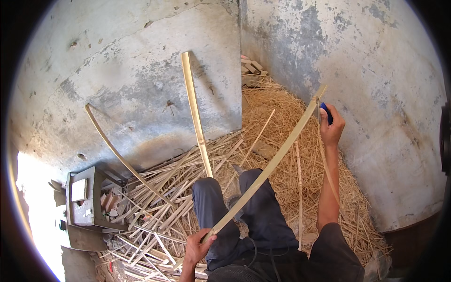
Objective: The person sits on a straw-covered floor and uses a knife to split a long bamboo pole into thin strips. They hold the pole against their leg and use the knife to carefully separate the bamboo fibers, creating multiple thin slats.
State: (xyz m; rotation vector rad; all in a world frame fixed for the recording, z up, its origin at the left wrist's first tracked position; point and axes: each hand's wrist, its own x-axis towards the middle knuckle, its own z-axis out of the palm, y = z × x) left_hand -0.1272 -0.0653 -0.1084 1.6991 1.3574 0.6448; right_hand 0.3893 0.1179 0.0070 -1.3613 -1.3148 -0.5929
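Note:
A long, pale green-yellow bamboo strip (277,157) slants across my lap, from lower left to upper right. My left hand (198,245) is closed round its lower end, beside my left thigh. Near the far end, my right hand (332,124) grips a knife with a blue handle (327,113). Its blade lies at the strip's edge, mostly hidden from this angle. A thin bamboo sliver (327,169) hangs from near the knife along my right forearm.
A wide split bamboo piece (191,101) leans against the left wall, and a thinner strip (110,145) stands left of it. Cut strips (162,178) and a heap of shavings (282,113) cover the floor. A worn wooden box (89,199) stands at left.

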